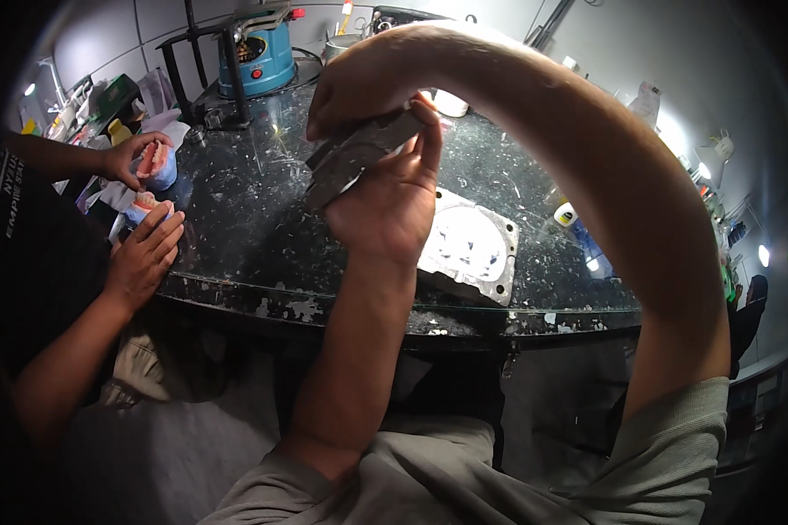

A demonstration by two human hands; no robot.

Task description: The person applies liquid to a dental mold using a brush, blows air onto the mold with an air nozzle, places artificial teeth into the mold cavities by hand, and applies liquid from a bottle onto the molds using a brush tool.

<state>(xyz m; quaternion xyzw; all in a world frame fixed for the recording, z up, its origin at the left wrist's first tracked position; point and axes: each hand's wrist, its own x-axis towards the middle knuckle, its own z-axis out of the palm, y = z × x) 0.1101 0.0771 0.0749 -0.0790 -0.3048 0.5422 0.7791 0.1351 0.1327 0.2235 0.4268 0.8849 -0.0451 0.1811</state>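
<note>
A grey metal flask half (363,156) is held up, tilted, above the table in front of me. My left hand (385,210) grips it from below, palm turned up, with its fingers wrapped round the right end. Over the top arches my right arm, and my right hand (359,92) is curled closed against the upper side of the same piece; its fingertips are mostly hidden. Beyond my left wrist, a second metal flask half (505,262) lies flat on the table, filled with brightly lit white plaster.
To the left, another person's hands hold dental models (156,166) with pink and blue parts. A blue machine (267,61) and a black metal frame (193,79) stand at the back left. A small white-and-yellow container (566,214) sits right on the scuffed black table (236,227).
</note>
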